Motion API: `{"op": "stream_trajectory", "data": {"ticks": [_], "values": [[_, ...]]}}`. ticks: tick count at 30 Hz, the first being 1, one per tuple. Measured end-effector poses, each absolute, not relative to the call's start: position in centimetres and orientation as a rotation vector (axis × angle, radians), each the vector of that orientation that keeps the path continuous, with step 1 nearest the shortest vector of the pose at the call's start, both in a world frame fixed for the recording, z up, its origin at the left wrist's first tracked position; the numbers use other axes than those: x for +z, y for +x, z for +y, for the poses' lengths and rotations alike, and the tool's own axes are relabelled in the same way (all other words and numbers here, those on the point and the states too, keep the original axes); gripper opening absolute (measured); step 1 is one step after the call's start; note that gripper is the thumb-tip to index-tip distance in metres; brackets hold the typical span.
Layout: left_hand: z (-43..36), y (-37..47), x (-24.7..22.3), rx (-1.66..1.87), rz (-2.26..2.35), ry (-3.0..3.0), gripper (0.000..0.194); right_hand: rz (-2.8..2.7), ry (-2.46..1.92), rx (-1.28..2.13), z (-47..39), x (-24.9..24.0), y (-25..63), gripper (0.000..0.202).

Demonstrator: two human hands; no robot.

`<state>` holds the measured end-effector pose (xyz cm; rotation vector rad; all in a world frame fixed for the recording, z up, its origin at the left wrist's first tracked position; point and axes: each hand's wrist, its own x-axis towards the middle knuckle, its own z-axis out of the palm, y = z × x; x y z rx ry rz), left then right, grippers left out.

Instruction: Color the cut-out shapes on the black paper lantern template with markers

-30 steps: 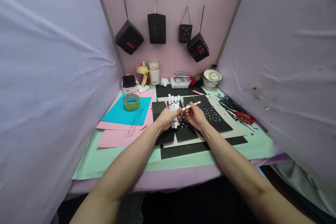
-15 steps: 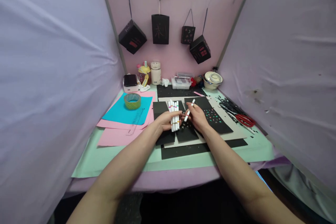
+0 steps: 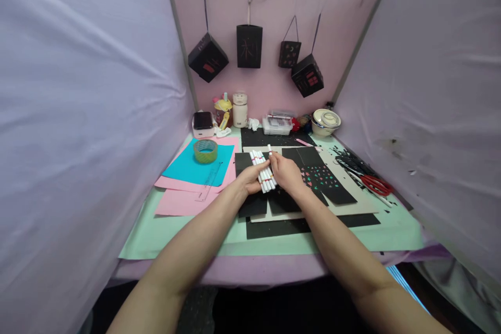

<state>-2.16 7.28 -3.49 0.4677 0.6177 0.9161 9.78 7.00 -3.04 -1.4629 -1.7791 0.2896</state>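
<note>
Several white markers (image 3: 263, 171) with coloured bands lie side by side in my left hand (image 3: 251, 179), its thumb across them. My right hand (image 3: 285, 169) is closed on a single white marker (image 3: 270, 149), held against the right side of the bundle; its lower part is hidden by my fingers. Beneath both hands are black paper pieces (image 3: 250, 207) on a light board (image 3: 362, 206). To the right, a black sheet (image 3: 340, 188) carries small red and green cut-out shapes.
At left, a tape roll (image 3: 205, 151) rests on blue paper (image 3: 183, 169), beside a clear ruler (image 3: 209, 181). Red-handled scissors (image 3: 376, 186) lie at right among black scraps. Bottles (image 3: 240, 112), a plastic case (image 3: 277, 124) and bowls (image 3: 325, 121) line the back. Black boxes (image 3: 249, 46) hang above.
My right hand has brought its marker left, against the bundle in my left hand. The bundle now leans more to the left at its top. The view has shifted slightly.
</note>
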Motion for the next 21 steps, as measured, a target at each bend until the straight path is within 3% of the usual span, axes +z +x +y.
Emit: {"op": "stream_trajectory", "data": {"ticks": [10,21], "values": [[7.6,-2.3,-3.0,1.096,0.602,0.417,0.008,-1.686,-1.165,0.327,5.5,-2.9,10.1,0.02],[8.2,-2.8,-3.0,1.323,0.656,0.341,0.008,-1.839,-1.343,0.375,5.7,-4.2,9.9,0.036]]}}
